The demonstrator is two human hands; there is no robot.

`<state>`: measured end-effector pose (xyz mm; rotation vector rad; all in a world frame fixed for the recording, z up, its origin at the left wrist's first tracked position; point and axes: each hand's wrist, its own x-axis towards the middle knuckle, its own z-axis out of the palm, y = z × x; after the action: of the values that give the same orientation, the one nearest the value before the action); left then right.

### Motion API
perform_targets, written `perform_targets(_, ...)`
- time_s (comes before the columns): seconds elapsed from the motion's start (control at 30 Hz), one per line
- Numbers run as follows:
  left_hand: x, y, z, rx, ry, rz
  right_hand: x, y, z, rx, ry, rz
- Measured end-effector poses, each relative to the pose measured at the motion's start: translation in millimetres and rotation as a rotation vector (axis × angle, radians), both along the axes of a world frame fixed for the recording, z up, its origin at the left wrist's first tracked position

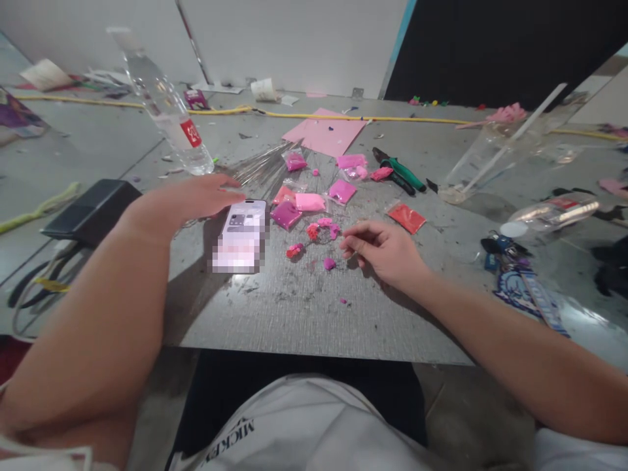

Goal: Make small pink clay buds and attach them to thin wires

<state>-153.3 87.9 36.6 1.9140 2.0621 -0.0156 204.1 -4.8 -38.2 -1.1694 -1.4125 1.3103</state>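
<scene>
My left hand (199, 195) lies flat with fingers stretched out, just above the top edge of a phone (241, 235) lying face up on the grey board (294, 314). My right hand (380, 248) rests on the board with fingers loosely curled, holding nothing that I can see. Small lumps of pink clay (329, 263) and a red-pink one (294, 250) lie just left of it. Several small bags of pink and magenta clay (310, 201) sit behind them, next to a bundle of thin metal wires (260, 167).
A clear plastic bottle (167, 104) stands at the back left, a black case (91, 209) at the left. Green-handled pliers (400, 171), a red bag (407, 217), pink paper (324, 134), a plastic cup with a straw (483, 160), a lying bottle (552, 214) and keys (500, 248) are on the right.
</scene>
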Motion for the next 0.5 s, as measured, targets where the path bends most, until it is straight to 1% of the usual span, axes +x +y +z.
perform_targets(0.1,0,1,0.3,-0.089,-0.027,0.008,1,1,-4.6,-0.032,0.001,-0.017)
perform_targets(0.27,-1,8,-3.0,-0.069,0.011,-0.055,0,0,-5.6,-0.057,-0.011,0.024)
perform_targets(0.3,-2,8,-2.8,-0.091,0.022,-0.082,0,0,-4.4,-0.056,-0.014,0.036)
perform_targets(0.37,-6,6,-0.8,-0.164,0.05,-0.18,0,-1,-1.7,-0.054,-0.027,0.056)
perform_targets(0.43,-9,0,1.8,-0.234,0.061,-0.303,0,-2,0.4,-0.058,-0.041,0.068)
perform_targets(0.5,-9,-10,3.0,-0.264,0.032,-0.393,-1,-2,1.3,-0.07,-0.052,0.075)
